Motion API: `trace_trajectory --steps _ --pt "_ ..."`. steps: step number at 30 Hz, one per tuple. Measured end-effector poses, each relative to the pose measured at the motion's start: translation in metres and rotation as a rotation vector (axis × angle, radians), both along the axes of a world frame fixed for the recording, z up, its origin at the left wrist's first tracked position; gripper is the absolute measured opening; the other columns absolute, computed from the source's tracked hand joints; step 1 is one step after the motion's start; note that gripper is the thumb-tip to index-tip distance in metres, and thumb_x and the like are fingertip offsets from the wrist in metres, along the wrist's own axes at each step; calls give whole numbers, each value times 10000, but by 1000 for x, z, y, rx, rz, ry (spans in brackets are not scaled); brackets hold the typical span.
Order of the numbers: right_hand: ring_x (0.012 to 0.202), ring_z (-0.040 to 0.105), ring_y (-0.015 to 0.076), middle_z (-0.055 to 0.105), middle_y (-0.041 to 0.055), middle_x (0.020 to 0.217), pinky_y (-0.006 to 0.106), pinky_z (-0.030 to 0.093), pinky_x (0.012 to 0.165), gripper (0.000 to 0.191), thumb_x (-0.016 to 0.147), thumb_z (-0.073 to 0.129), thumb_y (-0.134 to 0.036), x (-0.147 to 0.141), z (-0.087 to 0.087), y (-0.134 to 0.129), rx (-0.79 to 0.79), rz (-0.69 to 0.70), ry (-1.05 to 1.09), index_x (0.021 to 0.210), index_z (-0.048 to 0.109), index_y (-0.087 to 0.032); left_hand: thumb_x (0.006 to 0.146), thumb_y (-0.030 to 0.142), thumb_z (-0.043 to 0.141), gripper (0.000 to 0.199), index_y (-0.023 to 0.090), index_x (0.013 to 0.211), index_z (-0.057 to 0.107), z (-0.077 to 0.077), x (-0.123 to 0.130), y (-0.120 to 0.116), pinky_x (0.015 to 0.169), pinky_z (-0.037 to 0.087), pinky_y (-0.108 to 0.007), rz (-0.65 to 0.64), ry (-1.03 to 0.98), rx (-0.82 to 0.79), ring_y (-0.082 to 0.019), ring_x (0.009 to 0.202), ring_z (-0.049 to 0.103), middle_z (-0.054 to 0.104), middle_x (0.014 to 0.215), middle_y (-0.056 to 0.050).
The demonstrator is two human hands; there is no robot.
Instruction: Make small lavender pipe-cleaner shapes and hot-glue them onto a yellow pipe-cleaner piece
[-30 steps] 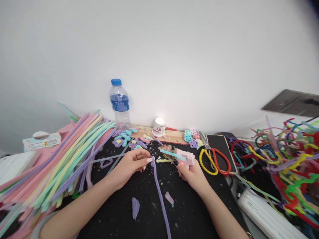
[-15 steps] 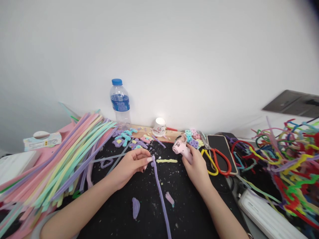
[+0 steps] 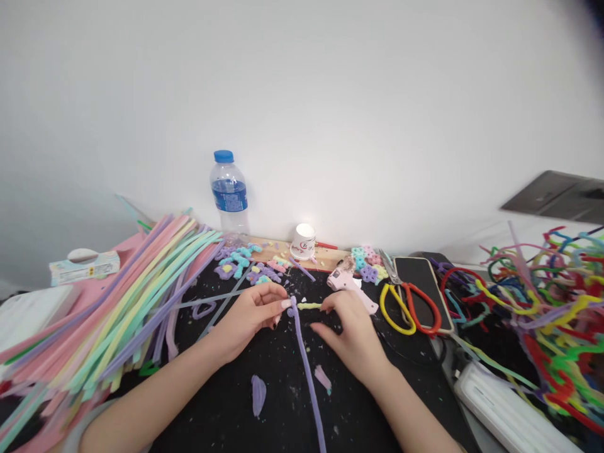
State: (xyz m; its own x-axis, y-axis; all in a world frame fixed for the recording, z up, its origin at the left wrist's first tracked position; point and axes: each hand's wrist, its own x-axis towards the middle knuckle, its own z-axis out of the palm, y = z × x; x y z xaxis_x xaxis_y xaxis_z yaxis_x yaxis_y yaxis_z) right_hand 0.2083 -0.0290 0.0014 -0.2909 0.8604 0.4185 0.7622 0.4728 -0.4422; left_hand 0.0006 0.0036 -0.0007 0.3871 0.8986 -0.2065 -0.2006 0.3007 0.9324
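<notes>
Thumb and fingers of my left hand (image 3: 258, 319) pinch the knotted top end of a long purple pipe cleaner (image 3: 306, 371), which runs down toward the bottom edge. My right hand (image 3: 350, 333) has its thumb and fingers apart and holds nothing; its fingertips are near the right end of a short yellow pipe cleaner (image 3: 309, 306). The pink glue gun (image 3: 353, 288) lies just behind my right hand. On the black mat (image 3: 292, 421) are a purple piece (image 3: 258, 395) and a small pink piece (image 3: 323, 379).
A bundle of pastel pipe cleaners (image 3: 141, 289) lies left. Behind stand a bottle (image 3: 230, 195) and a paper cup (image 3: 303, 241). Scissors (image 3: 409, 308), a phone (image 3: 418, 283), a white power strip (image 3: 504, 402) and tangled colourful pipe cleaners (image 3: 561, 314) are at right.
My right hand has let go of the glue gun and moved left and slightly down, toward the yellow piece. My left hand still pinches the purple pipe cleaner.
</notes>
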Motion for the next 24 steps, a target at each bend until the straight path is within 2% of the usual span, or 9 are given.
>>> trace_trajectory --steps 3,6,8,12,17,20,24 --pt "762 470 199 544 22 781 295 338 650 240 732 689 -324 -15 -1 -6 -54 92 -87 793 501 -188 736 252 680 173 168 827 559 1 3 -2 502 352 -167 -1 9 9 -53 537 450 514 647 49" --pt "705 447 179 525 11 734 284 305 620 328 711 687 -437 -22 -3 -8 -41 113 -106 748 490 -178 738 249 677 172 164 831 559 1 5 -4 498 348 -161 8 17 11 -53 541 452 522 655 46" --pt "695 444 173 518 11 723 282 301 621 323 738 653 -450 -23 -4 -9 -27 124 -86 742 488 -172 734 252 680 180 162 834 560 1 5 -5 498 348 -160 14 19 18 -53 542 451 525 659 45" --pt "717 454 180 519 28 742 290 313 645 201 782 581 -348 -25 -3 -12 8 136 -39 770 499 -165 734 262 679 183 159 833 564 0 4 -6 496 347 -161 32 30 26 -54 536 446 520 650 46" --pt "668 447 171 500 32 689 293 322 630 59 762 504 -202 -25 1 -13 95 120 49 722 476 -168 736 268 678 184 159 830 564 0 5 -6 484 341 -155 58 41 43 -51 523 430 505 624 54" --pt "654 450 162 489 28 672 282 334 622 84 774 448 -134 -24 3 -13 103 121 131 702 462 -175 729 272 685 193 162 823 557 0 6 -5 482 349 -155 78 46 50 -49 516 428 510 626 55" --pt "615 441 140 464 4 651 257 329 588 163 826 408 -136 -22 1 -13 -28 88 266 673 439 -184 724 278 692 202 170 817 548 1 6 -5 478 354 -152 100 29 34 -47 506 434 503 610 62"
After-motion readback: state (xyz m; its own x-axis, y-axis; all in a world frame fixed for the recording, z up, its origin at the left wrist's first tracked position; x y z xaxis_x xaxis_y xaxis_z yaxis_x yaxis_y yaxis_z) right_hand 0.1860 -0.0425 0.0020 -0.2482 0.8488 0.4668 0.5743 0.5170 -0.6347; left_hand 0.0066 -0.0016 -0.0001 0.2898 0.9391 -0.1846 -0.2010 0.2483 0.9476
